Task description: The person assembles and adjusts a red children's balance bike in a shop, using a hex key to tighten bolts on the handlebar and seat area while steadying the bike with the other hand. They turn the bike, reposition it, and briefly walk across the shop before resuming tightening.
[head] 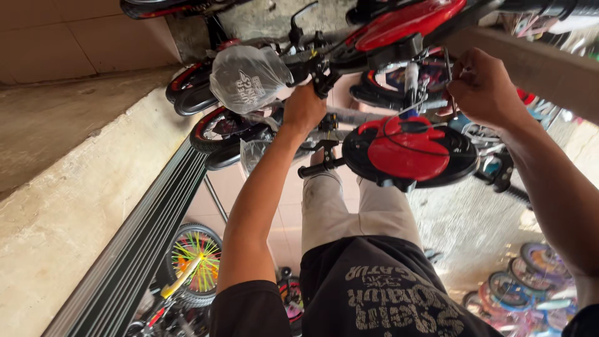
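Observation:
A small red and black children's bicycle [399, 31] is in front of me, seen at an odd tilt. My left hand [304, 106] is shut around its black handlebar, just beside a grip wrapped in a clear plastic bag [248, 78]. My right hand [483, 87] is closed at the bike's right side, pinching a thin wire or cable [447, 65] near the frame. Between my hands sits a round black plate with a red cover [407, 150]. My dark printed shirt and light trousers [349, 206] show below.
More red and black bikes [206, 87] stand behind the plastic bag. A bike wheel with bright coloured spokes [194, 256] is at lower left, beside a ribbed grey metal strip [143, 237]. Several small colourful wheels [530, 281] lie at lower right. A concrete ledge [68, 187] fills the left.

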Action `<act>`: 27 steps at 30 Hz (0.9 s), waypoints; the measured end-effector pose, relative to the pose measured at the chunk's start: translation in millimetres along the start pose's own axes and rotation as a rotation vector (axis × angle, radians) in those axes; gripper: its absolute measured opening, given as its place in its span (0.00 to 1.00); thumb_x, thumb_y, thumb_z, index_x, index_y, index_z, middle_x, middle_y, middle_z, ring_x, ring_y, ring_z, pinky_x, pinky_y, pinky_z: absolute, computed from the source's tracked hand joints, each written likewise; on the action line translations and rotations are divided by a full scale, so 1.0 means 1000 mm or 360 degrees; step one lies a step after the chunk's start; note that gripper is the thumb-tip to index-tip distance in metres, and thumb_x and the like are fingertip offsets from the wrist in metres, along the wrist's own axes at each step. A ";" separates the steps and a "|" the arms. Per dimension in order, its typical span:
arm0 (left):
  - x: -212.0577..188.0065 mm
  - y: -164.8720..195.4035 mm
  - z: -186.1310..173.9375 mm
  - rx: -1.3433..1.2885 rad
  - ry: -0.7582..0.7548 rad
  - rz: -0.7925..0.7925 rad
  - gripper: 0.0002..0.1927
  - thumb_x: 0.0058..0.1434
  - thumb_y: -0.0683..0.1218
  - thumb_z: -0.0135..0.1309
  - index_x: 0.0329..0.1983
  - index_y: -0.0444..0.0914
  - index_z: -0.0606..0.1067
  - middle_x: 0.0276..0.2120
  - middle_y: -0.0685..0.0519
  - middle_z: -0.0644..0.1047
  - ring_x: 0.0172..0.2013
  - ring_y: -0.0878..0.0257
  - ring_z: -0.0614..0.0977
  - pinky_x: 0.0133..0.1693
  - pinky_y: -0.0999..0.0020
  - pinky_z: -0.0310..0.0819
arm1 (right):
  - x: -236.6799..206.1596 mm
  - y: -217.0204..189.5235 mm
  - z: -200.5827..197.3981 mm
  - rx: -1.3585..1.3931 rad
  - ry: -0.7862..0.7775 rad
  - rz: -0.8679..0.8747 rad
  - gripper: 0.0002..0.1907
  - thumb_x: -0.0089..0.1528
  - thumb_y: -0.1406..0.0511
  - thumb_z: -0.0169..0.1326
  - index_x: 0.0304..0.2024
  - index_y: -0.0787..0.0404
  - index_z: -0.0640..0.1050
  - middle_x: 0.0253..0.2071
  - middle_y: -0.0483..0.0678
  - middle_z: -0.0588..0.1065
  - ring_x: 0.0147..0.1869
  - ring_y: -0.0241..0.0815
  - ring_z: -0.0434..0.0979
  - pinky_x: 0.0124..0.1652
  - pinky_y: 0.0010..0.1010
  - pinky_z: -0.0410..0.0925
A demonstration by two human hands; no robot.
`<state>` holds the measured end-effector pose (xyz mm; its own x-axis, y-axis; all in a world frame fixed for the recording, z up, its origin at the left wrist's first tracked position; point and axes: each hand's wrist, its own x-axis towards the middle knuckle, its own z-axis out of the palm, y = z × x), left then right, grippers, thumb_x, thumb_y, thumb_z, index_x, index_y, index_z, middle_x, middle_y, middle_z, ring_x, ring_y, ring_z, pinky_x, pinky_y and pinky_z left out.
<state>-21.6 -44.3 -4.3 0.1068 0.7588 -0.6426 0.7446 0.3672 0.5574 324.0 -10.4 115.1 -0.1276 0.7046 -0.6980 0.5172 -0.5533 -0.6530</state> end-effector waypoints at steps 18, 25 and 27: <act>-0.016 0.008 0.017 -0.0062 -0.0011 -0.0294 0.14 0.60 0.49 0.52 0.41 0.36 0.80 0.38 0.35 0.82 0.43 0.39 0.83 0.47 0.47 0.78 | -0.009 -0.034 -0.012 -0.0979 -0.0182 -0.0484 0.24 0.70 0.64 0.55 0.68 0.62 0.74 0.51 0.53 0.80 0.52 0.50 0.81 0.50 0.44 0.74; -0.004 0.005 0.005 0.0063 -0.0007 -0.0211 0.13 0.57 0.46 0.52 0.42 0.38 0.79 0.36 0.38 0.82 0.40 0.41 0.84 0.46 0.46 0.77 | 0.067 0.041 0.001 -0.1276 0.0099 -0.1191 0.15 0.60 0.63 0.63 0.49 0.57 0.83 0.47 0.53 0.79 0.50 0.54 0.80 0.50 0.44 0.73; -0.001 0.006 0.001 0.0096 -0.0050 -0.0219 0.12 0.56 0.46 0.53 0.41 0.38 0.79 0.36 0.39 0.82 0.40 0.41 0.84 0.47 0.46 0.77 | 0.074 0.069 0.009 -0.1117 0.0055 -0.0750 0.09 0.65 0.64 0.61 0.47 0.58 0.82 0.37 0.50 0.79 0.40 0.52 0.80 0.42 0.42 0.74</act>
<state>-16.7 -43.6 -0.4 0.0207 0.6858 -0.7275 0.7917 0.4332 0.4308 342.7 -0.4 15.9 -0.4415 0.8120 -0.3817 0.8235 0.1979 -0.5316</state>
